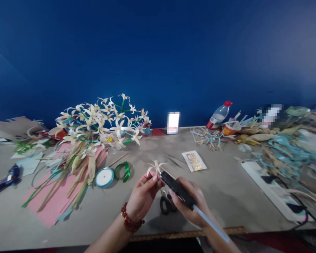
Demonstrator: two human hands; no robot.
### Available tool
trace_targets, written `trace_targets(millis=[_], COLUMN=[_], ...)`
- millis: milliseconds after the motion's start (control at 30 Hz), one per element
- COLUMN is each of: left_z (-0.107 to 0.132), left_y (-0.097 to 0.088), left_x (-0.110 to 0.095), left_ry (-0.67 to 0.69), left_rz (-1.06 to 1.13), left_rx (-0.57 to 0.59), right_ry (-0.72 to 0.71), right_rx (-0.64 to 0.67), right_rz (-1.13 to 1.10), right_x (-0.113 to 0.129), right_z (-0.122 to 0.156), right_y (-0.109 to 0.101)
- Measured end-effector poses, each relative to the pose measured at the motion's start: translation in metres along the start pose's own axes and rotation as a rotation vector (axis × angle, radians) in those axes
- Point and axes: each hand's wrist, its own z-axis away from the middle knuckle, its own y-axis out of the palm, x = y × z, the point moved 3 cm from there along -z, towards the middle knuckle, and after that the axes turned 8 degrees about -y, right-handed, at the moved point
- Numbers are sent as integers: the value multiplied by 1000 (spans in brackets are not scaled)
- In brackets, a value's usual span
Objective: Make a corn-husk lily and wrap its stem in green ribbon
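A glue gun (177, 189) is gripped tight in the right hand (191, 205), nozzle right up against a little flower (155, 166) that's pinched by the fingers of the left hand (142, 196). Scissors (161, 204) are laid on the worktop (226, 189) just underneath, and a bouquet (100, 123) is piled further back.

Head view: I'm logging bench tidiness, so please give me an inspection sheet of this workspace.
Surface: grey table, bare in the middle, crowded at the sides and back.
Job's things: small pale flower pinched in left hand; black glue gun gripped in right hand, nozzle at the flower.
Clutter: scissors below the hands; flower bouquet over pink sheet; ribbon rolls; bottle; second glue gun far left; blue strips right.
Hands: both bare; beaded bracelet on left wrist.
Cables: dark cable by white power strip.
Surroundings: blue wall; no other person seen.
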Motion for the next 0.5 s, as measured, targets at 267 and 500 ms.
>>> trace_targets(millis=[267,500], left_z=[1,1], left_y=[3,2], left_x=[0,-2], left_ry=[-8,28], left_rz=[-16,-51], left_rx=[4,-10], right_ry=[-46,-49], right_rx=[-23,11], right_rz=[48,33], right_x=[-3,4], right_z=[3,0], right_y=[0,-4])
